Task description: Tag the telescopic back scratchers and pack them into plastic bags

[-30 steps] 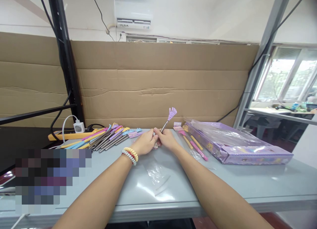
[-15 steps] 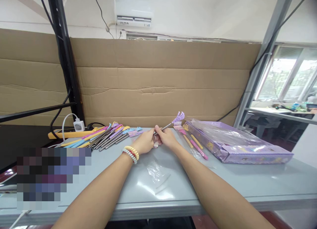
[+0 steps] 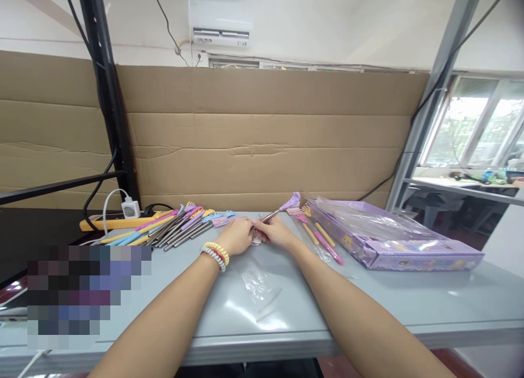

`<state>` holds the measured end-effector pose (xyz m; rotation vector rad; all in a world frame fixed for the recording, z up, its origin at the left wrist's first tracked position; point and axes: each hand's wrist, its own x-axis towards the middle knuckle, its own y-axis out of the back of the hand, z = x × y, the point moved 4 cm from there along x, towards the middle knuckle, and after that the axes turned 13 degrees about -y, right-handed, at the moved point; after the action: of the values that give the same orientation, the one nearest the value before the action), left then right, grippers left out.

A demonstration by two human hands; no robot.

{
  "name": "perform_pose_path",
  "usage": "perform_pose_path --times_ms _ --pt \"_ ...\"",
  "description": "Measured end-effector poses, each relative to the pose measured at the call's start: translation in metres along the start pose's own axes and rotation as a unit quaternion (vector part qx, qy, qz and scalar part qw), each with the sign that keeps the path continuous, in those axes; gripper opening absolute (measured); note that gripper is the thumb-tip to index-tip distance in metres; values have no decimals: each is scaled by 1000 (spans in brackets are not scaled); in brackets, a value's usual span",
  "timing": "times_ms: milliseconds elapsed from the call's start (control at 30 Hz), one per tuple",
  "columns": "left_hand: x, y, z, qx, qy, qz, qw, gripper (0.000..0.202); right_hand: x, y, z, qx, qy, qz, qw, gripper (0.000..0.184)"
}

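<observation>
A back scratcher (image 3: 290, 201) with a purple hand-shaped head and a metal rod slants up to the right from between my hands. My left hand (image 3: 237, 235), with beaded bands at the wrist, closes round its lower end. My right hand (image 3: 273, 231) pinches the rod just beside it. A small pink printed card (image 3: 256, 239) shows partly below my fingers; whether a hand touches it I cannot tell. Several more back scratchers (image 3: 184, 225) lie heaped at the left, and a few pink and yellow ones (image 3: 319, 235) lie to the right of my hands.
A purple printed box (image 3: 421, 256) with clear plastic over it stands at the right. Crumpled clear film (image 3: 254, 284) lies on the grey table (image 3: 368, 301) before my hands. A white charger (image 3: 130, 207) and cables sit back left. Cardboard (image 3: 262, 149) walls the rear.
The purple head of the back scratcher has dipped slightly and turned, showing less of its fingers. My hands have shifted a little and stay together on the rod.
</observation>
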<state>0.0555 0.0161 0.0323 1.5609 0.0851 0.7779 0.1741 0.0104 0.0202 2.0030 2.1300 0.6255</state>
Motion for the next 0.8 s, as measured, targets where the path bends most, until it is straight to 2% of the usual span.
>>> perform_pose_path --times_ms 333,433,567,800 --pt "-2 9 2 35 24 -3 999 23 -1 0 1 -58 13 5 998 46" --pt "-3 11 3 17 36 -6 999 18 1 0 3 -56 13 3 998 44" --pt "-4 11 1 -5 52 -17 998 15 2 -3 5 -66 19 -10 998 43" --pt "-4 8 -1 20 54 -19 998 16 -2 -5 0 -85 26 -22 996 44"
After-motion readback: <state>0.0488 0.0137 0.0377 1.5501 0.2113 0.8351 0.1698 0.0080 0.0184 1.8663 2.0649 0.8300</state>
